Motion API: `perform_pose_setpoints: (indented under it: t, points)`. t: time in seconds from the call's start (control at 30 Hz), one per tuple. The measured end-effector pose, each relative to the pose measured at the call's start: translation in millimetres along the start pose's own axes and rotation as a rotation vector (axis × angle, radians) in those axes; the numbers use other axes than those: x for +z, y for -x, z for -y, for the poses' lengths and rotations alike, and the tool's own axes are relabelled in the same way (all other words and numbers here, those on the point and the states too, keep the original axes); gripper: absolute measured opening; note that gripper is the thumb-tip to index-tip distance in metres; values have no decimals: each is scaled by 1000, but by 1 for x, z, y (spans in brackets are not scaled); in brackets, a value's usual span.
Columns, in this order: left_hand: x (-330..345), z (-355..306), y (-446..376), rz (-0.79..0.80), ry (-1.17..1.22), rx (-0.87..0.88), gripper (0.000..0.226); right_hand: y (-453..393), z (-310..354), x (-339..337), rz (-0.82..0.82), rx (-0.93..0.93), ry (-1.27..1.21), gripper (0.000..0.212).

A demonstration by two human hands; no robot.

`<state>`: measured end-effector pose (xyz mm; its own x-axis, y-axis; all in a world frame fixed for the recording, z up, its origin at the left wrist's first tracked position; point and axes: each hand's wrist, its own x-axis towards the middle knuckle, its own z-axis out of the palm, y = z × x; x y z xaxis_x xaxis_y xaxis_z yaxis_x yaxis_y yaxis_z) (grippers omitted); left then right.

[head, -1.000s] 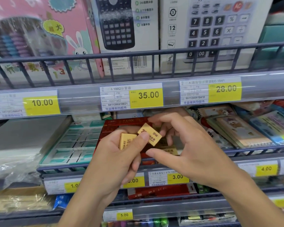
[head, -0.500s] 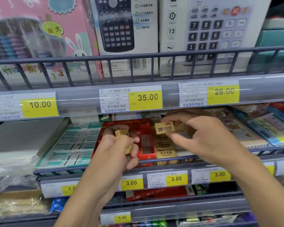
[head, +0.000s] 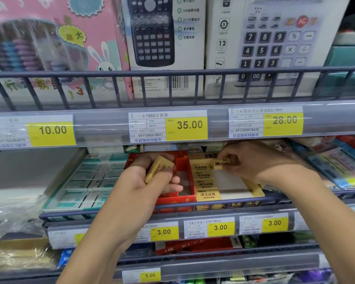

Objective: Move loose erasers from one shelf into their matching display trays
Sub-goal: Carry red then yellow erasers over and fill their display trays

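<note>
While between fingers (head: 226, 155): eraser (head: 221, 164).

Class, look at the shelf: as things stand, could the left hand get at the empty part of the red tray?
Probably yes: the left hand hovers just above the red tray, nothing lies between, but it already holds a yellow eraser.

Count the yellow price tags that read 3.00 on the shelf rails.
3, all on the rail below the erasers: left, middle, right. An arm partly covers another tag beside them.
</note>
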<state>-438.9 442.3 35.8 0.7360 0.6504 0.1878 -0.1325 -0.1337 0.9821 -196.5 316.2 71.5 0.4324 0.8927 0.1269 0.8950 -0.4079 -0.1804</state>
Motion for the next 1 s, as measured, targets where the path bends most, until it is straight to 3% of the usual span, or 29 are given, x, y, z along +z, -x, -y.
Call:
perform_pose_setpoints:
  t: [0.1, 0.27, 0.6, 0.67, 0.77, 0.83, 0.9, 1.0]
  points:
    - [1, -2, 1, -20, -16, 12, 27, -7, 1, 8, 0, -33, 46, 25]
    - [1, -3, 0, -27, -46, 46, 18, -11, 3, 17, -16, -74, 76, 21]
    - [7, -7, -1, -49, -19, 65, 21, -6, 8, 13, 19, -90, 121, 24]
    - [9, -7, -1, -71, -38, 72, 20, 2, 10, 11, -60, -96, 26, 24]
    - [10, -7, 0, -82, -69, 85, 19, 25, 23, 7, -209, -139, -345, 26]
    - [11, -8, 2, -70, -85, 99, 21, 41, 37, 3, -217, -222, -535, 34]
    - [13, -9, 2, -57, -88, 103, 19, 49, 49, 2, -183, -295, -618, 40]
    - [16, -9, 2, -66, -85, 89, 16, 47, 59, 6, -179, -324, -599, 31]
